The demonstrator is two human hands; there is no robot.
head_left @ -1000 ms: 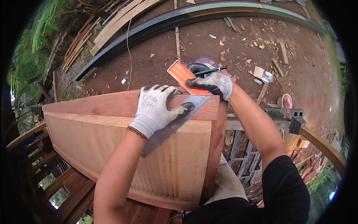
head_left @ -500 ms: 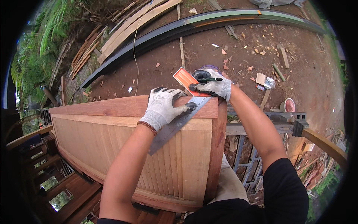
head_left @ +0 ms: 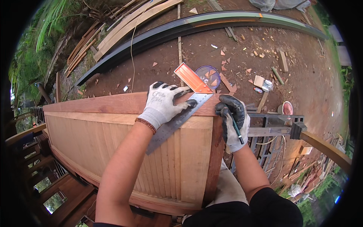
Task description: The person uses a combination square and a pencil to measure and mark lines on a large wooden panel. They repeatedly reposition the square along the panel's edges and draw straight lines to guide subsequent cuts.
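A try square (head_left: 169, 130) with a steel blade and an orange stock lies slantwise across the corner of a framed wooden door panel (head_left: 194, 159). My left hand (head_left: 163, 101), in a white glove with dark fingertips, grips the panel's top rail, its thumb pressing the blade down. My gloved right hand (head_left: 233, 119) is at the panel's right corner, apart from the square. Its fingers are closed round a dark green pencil (head_left: 237, 129) whose end slants back toward my wrist. The orange stock sticks out past the rail's far edge.
Beyond the panel, a long dark beam (head_left: 159, 41) and stacked boards (head_left: 124, 32) lie on the dirt. A round purple-rimmed container (head_left: 201, 71) stands behind the square. To the right are a metal frame (head_left: 264, 120), a bucket (head_left: 286, 108) and a wooden rail (head_left: 327, 145).
My right hand has drawn back from the orange stock to the panel's right corner, turning the pencil toward me. The left hand still holds the square in the same spot.
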